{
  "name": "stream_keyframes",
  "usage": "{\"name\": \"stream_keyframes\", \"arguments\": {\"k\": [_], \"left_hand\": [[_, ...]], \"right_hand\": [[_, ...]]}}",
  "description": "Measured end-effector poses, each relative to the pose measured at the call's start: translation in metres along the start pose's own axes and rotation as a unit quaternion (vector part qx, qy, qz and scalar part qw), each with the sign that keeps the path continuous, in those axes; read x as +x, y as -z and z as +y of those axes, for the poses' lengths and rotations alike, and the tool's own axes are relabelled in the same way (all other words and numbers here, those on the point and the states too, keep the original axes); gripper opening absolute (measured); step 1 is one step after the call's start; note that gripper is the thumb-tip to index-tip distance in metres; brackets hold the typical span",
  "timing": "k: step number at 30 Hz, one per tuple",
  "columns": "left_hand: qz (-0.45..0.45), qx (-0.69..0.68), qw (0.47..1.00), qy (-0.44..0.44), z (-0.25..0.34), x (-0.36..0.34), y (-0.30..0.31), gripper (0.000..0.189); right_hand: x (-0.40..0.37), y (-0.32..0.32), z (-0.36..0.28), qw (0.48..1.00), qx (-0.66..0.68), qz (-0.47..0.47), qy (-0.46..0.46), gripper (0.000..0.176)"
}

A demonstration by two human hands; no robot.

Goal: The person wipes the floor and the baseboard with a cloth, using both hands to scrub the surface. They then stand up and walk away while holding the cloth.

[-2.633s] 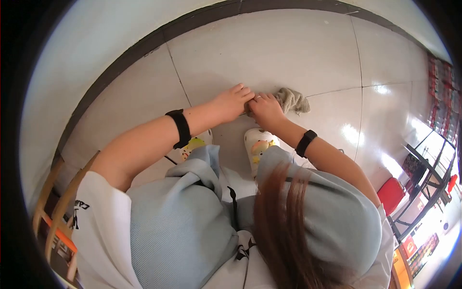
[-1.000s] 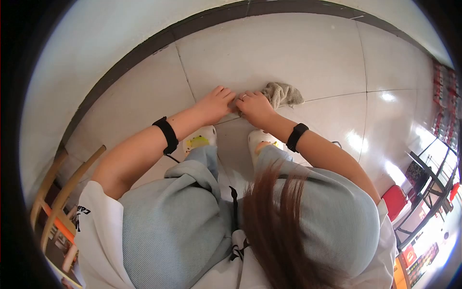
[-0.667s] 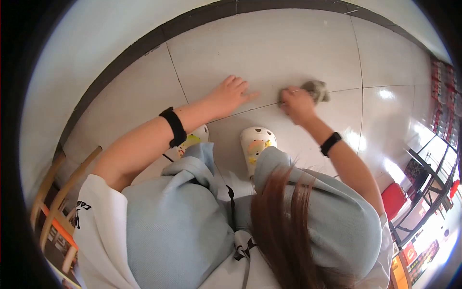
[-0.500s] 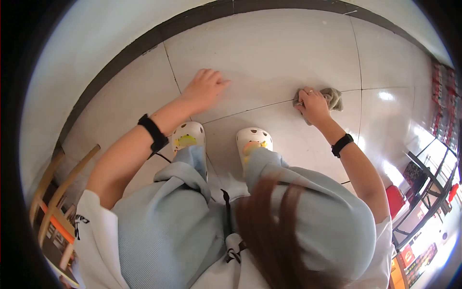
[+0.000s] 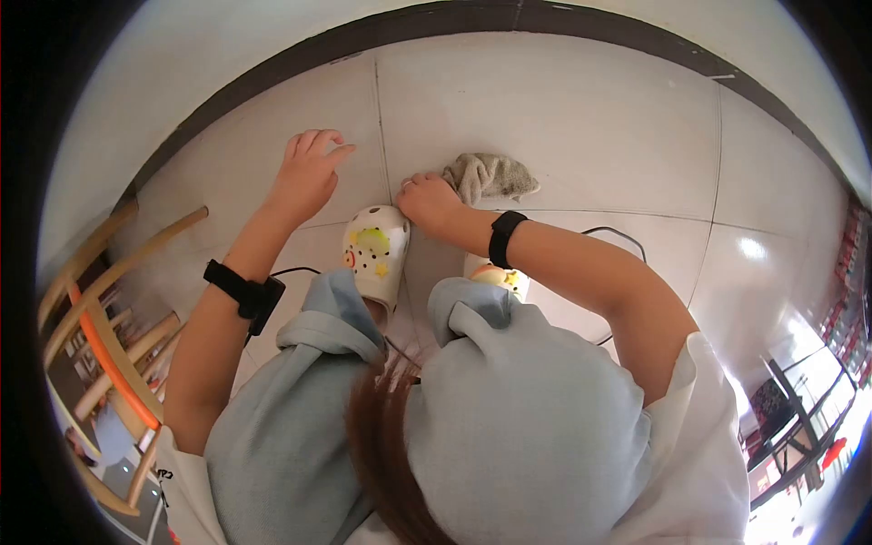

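A crumpled grey-green cloth (image 5: 495,176) lies on the pale tiled floor, in front of my feet. My right hand (image 5: 429,202) is at its left end, low by the floor, with fingers curled and closed on the cloth; the fingertips are partly hidden. My left hand (image 5: 312,171) hovers over the tiles further left, holding nothing, its fingers loosely bent and apart. Between and below my hands is a white clog (image 5: 374,250) with colourful charms on my left foot. The other clog (image 5: 495,271) is partly covered by my right forearm.
A dark baseboard (image 5: 599,38) runs along the wall ahead. Wooden chair parts (image 5: 118,354) stand close on the left. A black metal frame (image 5: 799,427) is at the right edge. Thin black cable (image 5: 627,238) shows beyond my right forearm.
My right hand has swept leftward across the floor with the cloth, ending near the left clog. My left hand has moved left, and the view has shifted left.
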State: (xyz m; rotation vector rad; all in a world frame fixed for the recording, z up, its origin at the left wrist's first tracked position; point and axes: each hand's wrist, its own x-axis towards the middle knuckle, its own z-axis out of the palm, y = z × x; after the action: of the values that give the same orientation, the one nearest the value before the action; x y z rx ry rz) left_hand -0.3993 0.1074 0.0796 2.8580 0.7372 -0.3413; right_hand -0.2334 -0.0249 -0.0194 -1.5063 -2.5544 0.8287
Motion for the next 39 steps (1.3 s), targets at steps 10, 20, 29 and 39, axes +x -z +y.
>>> {"name": "stream_keyframes", "arguments": {"k": [10,20,29,39], "left_hand": [[0.005,0.008,0.999,0.046,-0.026,-0.024,0.006,0.043],[-0.008,-0.126,0.992,-0.002,-0.024,-0.004,-0.065,0.031],[0.064,-0.141,0.985,-0.081,-0.034,0.018,-0.073,0.024],[0.031,-0.153,0.984,-0.088,-0.025,0.026,-0.088,0.025]], "right_hand": [[-0.074,0.008,0.052,0.989,0.044,0.126,0.061,0.030],[-0.033,-0.015,0.015,0.991,0.120,0.031,-0.041,0.021],[0.004,0.006,-0.016,0.984,0.059,-0.049,-0.160,0.019],[-0.042,0.019,0.024,0.984,0.035,-0.058,-0.166,0.011]]}}
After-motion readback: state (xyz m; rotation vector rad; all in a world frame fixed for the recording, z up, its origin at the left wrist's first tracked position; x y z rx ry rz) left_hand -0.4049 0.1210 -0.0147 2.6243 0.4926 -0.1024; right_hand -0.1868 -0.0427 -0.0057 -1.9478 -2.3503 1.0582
